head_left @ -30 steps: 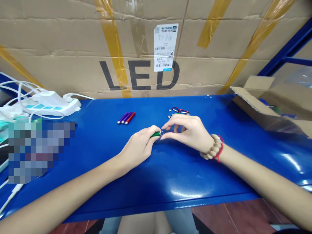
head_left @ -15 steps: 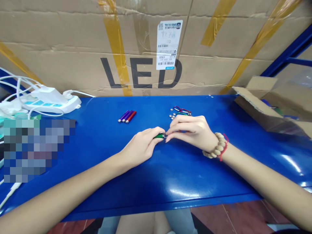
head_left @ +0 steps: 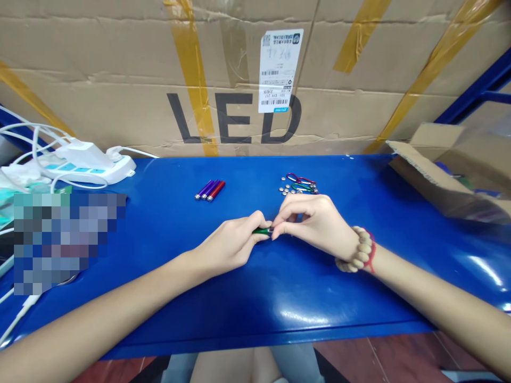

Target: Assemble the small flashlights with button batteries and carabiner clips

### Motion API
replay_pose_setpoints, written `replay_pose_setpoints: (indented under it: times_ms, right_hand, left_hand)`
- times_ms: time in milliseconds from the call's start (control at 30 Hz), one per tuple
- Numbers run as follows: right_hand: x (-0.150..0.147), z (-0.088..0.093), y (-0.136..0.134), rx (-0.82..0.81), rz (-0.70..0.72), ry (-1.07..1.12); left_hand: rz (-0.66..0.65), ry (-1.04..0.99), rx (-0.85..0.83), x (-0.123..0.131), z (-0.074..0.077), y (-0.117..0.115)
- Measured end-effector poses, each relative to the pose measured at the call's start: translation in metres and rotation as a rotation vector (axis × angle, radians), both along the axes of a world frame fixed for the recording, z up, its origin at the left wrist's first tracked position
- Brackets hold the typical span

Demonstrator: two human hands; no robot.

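A slim green metal tube (head_left: 261,231), like a small penlight, lies nearly level above the blue table. My left hand (head_left: 237,238) closes on it with thumb and fingers, which hide most of its length. At its silver right end, my right hand (head_left: 305,218) pinches with thumb and index finger; whether a small part sits between those fingertips is hidden. Behind the right hand lie several round silver button cells (head_left: 287,186), beside a red carabiner clip (head_left: 293,177) and a green carabiner clip (head_left: 301,187).
Two purple tubes (head_left: 207,189) and a red tube (head_left: 216,190) lie side by side, further back on the left. A white power strip (head_left: 115,173) with cables occupies the left end of the table (head_left: 167,314). At right stands an open cardboard box (head_left: 431,183); a large carton (head_left: 131,74) backs the table.
Both hands and the green tube sit slightly lower in the picture. My right hand has tilted a little at the tube's end, and more of the green carabiner clip shows.
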State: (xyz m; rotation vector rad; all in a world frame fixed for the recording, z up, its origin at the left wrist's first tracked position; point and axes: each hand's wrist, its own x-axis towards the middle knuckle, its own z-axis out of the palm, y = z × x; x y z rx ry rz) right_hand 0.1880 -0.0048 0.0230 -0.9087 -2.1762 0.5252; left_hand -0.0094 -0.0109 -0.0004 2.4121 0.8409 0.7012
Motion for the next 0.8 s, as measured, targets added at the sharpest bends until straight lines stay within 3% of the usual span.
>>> replay_pose_setpoints:
  times_ms: [233,333,800]
  right_hand:
    - [-0.0048,-0.0008,0.0002,-0.547,-0.085,0.086]
    - [-0.0046,0.0014,0.0005,-0.676,-0.082,0.093]
    - [0.0022,0.0069,0.0059,-0.624,-0.018,0.047]
  left_hand:
    - [0.031,-0.016,0.103,0.0002,-0.0049,0.0004]
    - [0.033,-0.019,0.143,0.0007,-0.0051,0.0003]
    - [0.042,-0.063,0.110,0.0022,-0.0018,-0.0006]
